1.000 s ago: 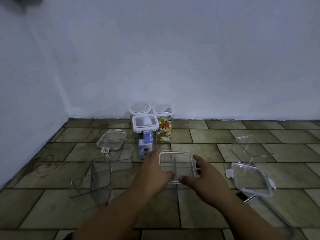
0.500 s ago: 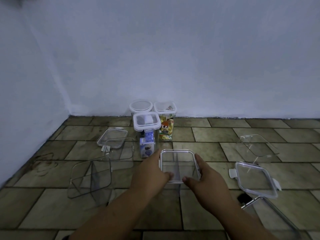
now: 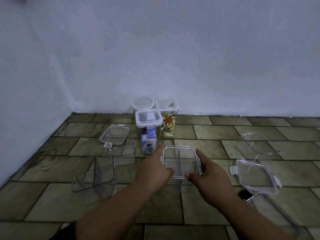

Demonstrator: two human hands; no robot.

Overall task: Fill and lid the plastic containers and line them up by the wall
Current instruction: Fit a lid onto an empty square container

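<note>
A tall clear square container (image 3: 180, 161) stands on the tiled floor at centre with a white-rimmed lid on top; it looks empty. My left hand (image 3: 154, 168) grips the lid's left edge and my right hand (image 3: 209, 174) grips its right edge, thumbs on the near rim. By the wall stand three lidded containers: a round-lidded one (image 3: 142, 103), one filled with colourful snack packets (image 3: 167, 125), and in front one holding a blue box (image 3: 149, 132).
At left stand two open empty containers (image 3: 94, 172) (image 3: 121, 146), with a loose lid (image 3: 114, 134) behind them. At right are a clear open container (image 3: 256, 142), a white-latched lid (image 3: 256, 175) on another container, and a small dark object (image 3: 245, 194).
Both hands stay on the lidded container at centre; the fingers have shifted slightly along its rim. The other containers have not moved.
</note>
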